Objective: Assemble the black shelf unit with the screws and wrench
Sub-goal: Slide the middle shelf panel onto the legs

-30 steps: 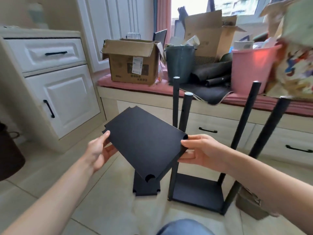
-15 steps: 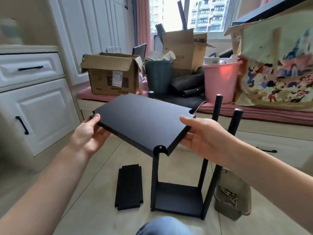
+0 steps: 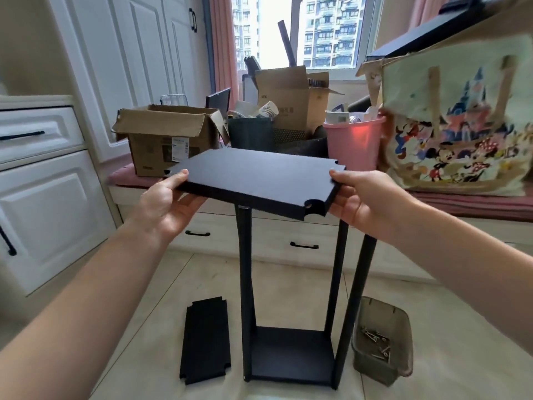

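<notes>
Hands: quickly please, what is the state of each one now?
Left hand: grips the left edge of the black shelf panel.
Right hand: grips its right edge.

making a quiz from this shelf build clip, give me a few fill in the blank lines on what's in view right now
1. Both hands, left hand and right hand, hold a black ____ above the poles.
2. The screws lie in a small grey ____ on the floor.
3. A spare panel lies flat on the floor to the ____ of the frame base.

Missing words: panel; bin; left
</notes>
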The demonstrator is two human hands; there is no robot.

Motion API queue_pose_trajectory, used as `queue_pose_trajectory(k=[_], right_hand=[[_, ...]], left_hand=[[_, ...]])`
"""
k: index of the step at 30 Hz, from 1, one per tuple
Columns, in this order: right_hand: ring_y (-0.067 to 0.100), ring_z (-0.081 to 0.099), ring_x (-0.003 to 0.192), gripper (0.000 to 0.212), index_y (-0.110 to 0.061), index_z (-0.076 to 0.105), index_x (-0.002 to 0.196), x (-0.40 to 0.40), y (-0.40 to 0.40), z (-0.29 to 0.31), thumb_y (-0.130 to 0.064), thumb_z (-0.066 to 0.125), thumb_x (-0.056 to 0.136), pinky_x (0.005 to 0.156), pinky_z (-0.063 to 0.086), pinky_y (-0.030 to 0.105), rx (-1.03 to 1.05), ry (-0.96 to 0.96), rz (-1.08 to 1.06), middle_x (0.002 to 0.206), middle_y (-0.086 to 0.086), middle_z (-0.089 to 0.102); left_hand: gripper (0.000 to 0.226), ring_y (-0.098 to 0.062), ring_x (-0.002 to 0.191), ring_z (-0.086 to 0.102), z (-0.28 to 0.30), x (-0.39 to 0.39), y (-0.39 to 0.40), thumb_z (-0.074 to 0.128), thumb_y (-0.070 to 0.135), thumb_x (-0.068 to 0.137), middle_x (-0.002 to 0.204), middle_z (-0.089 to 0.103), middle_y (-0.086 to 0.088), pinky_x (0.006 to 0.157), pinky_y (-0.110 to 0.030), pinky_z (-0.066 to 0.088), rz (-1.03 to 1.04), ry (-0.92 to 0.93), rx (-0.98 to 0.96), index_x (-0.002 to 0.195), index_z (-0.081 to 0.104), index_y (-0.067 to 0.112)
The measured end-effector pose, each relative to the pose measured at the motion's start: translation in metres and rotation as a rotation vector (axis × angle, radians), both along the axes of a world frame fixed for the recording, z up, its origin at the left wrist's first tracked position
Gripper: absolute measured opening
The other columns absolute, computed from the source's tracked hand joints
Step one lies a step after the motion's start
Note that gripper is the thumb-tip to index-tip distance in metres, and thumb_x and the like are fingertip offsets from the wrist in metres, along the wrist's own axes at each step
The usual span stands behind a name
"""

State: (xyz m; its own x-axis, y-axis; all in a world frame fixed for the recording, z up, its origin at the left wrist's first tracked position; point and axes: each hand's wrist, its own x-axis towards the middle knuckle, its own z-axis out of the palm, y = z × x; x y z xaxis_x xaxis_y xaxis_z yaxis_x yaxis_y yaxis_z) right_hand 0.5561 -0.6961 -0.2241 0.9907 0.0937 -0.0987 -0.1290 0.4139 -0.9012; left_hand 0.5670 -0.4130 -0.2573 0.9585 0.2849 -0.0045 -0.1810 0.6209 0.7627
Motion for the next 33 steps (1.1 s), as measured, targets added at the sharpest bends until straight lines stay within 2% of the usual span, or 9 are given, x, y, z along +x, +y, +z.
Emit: queue_pose_trajectory(k=[4, 10, 13, 17, 21, 24, 27, 30, 33], right_hand=[[0.027, 0.071, 0.075, 0.015, 0.003, 0.054, 0.112, 0.027, -0.014, 0.008, -0.005, 0.050, 0.100, 0.050, 0.059, 0.035, -0.104, 0.034, -0.046, 0.098, 0.020, 0.068], [0.018, 0.069, 0.048, 0.015, -0.003, 0.056, 0.093, 0.066, -0.038, 0.017, -0.007, 0.046, 0.103, 0.039, 0.052, 0.026, -0.208, 0.045, -0.137, 0.084, 0.013, 0.066], [0.015, 0.067, 0.045, 0.016, -0.006, 0.056, 0.092, 0.084, -0.053, 0.016, -0.012, 0.046, 0.103, 0.038, 0.051, 0.024, -0.272, 0.079, -0.162, 0.080, 0.008, 0.066], [0.018, 0.064, 0.052, 0.015, -0.007, 0.058, 0.098, 0.105, -0.070, 0.006, -0.021, 0.054, 0.101, 0.033, 0.047, 0.023, -0.527, 0.091, -0.234, 0.071, 0.005, 0.063], [0.019, 0.055, 0.061, 0.014, -0.010, 0.055, 0.109, 0.123, -0.080, -0.011, -0.021, 0.053, 0.101, 0.047, 0.050, 0.028, -0.590, 0.110, -0.191, 0.082, 0.006, 0.056], [0.019, 0.050, 0.058, 0.010, -0.012, 0.055, 0.101, 0.130, -0.083, -0.020, -0.021, 0.050, 0.102, 0.038, 0.043, 0.022, -0.660, 0.125, -0.170, 0.079, 0.006, 0.052], [0.019, 0.055, 0.063, 0.014, -0.012, 0.056, 0.092, 0.136, -0.085, -0.027, -0.022, 0.052, 0.101, 0.049, 0.051, 0.030, -0.673, 0.155, -0.153, 0.081, 0.007, 0.056], [0.020, 0.058, 0.063, 0.017, -0.011, 0.057, 0.089, 0.140, -0.086, -0.034, -0.022, 0.051, 0.101, 0.056, 0.054, 0.036, -0.672, 0.192, -0.140, 0.077, 0.007, 0.059], [0.019, 0.060, 0.065, 0.017, -0.012, 0.058, 0.090, 0.145, -0.088, -0.036, -0.022, 0.051, 0.101, 0.063, 0.057, 0.039, -0.619, 0.223, -0.129, 0.078, 0.008, 0.060]], left_hand=[[0.034, -0.032, 0.099, 0.070, 0.000, 0.011, -0.015, 0.054, 0.004, 0.100, 0.126, 0.063, -0.021, 0.063, -0.036, 0.062, -0.031, 0.063, 0.055, 0.133, 0.050, -0.001], [0.040, -0.033, 0.094, 0.074, -0.002, 0.025, -0.021, 0.056, 0.020, 0.102, 0.117, 0.070, -0.022, 0.067, -0.041, 0.062, -0.180, 0.169, 0.074, 0.136, 0.049, 0.002], [0.038, -0.033, 0.091, 0.075, -0.003, 0.033, -0.022, 0.050, 0.032, 0.104, 0.108, 0.074, -0.021, 0.059, -0.037, 0.062, -0.241, 0.188, 0.123, 0.131, 0.053, 0.005], [0.029, -0.031, 0.089, 0.076, -0.008, 0.044, -0.026, 0.050, 0.030, 0.104, 0.106, 0.075, -0.018, 0.062, -0.036, 0.062, -0.248, 0.183, 0.285, 0.120, 0.058, 0.008], [0.028, -0.029, 0.091, 0.076, -0.009, 0.055, -0.027, 0.056, 0.026, 0.098, 0.104, 0.076, -0.015, 0.064, -0.030, 0.062, -0.173, 0.176, 0.401, 0.119, 0.061, 0.008], [0.027, -0.025, 0.088, 0.076, -0.011, 0.060, -0.027, 0.059, 0.027, 0.094, 0.101, 0.077, -0.013, 0.065, -0.029, 0.061, -0.150, 0.182, 0.411, 0.115, 0.063, 0.009], [0.028, -0.025, 0.088, 0.076, -0.018, 0.059, -0.026, 0.059, 0.028, 0.093, 0.099, 0.076, -0.014, 0.072, -0.032, 0.060, -0.199, 0.169, 0.405, 0.114, 0.062, 0.009], [0.030, -0.026, 0.087, 0.075, -0.025, 0.058, -0.026, 0.060, 0.026, 0.092, 0.107, 0.072, -0.017, 0.067, -0.030, 0.061, -0.220, 0.146, 0.409, 0.116, 0.062, 0.008], [0.023, -0.022, 0.077, 0.072, -0.030, 0.059, -0.029, 0.059, 0.026, 0.094, 0.097, 0.066, -0.013, 0.065, -0.029, 0.059, -0.213, 0.177, 0.400, 0.109, 0.062, 0.010]])
